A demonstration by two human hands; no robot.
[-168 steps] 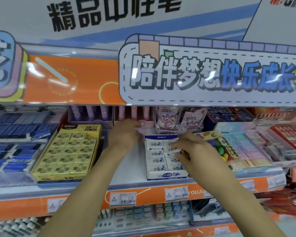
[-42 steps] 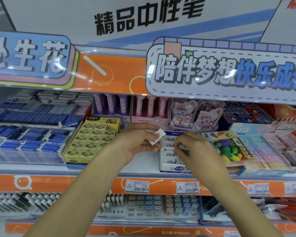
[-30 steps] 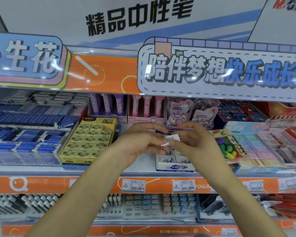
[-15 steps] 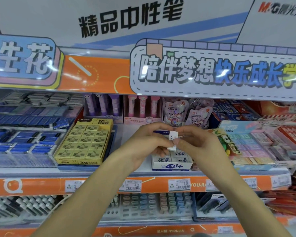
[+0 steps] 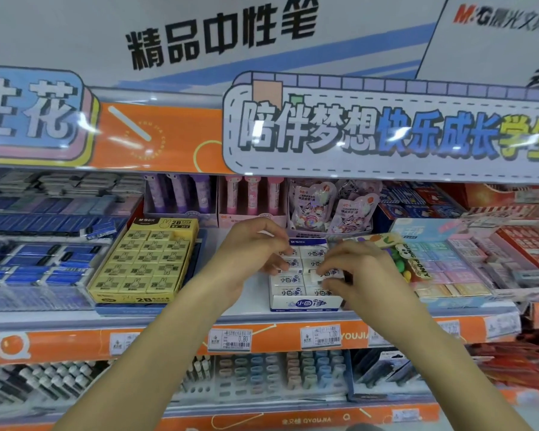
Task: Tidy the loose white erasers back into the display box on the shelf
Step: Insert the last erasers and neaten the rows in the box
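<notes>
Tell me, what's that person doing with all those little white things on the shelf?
A person is tidying a shop shelf. Both hands are over the white eraser display box, which sits between the yellow 2B eraser box and a box of colourful erasers. The right hand pinches one white eraser at its fingertips and holds it low over the right-hand column of the box. The left hand rests its fingertips on the erasers at the back left. The front rows already look neat.

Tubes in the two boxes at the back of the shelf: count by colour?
Purple tubes: 3
Pink tubes: 3
Total: 6
</notes>
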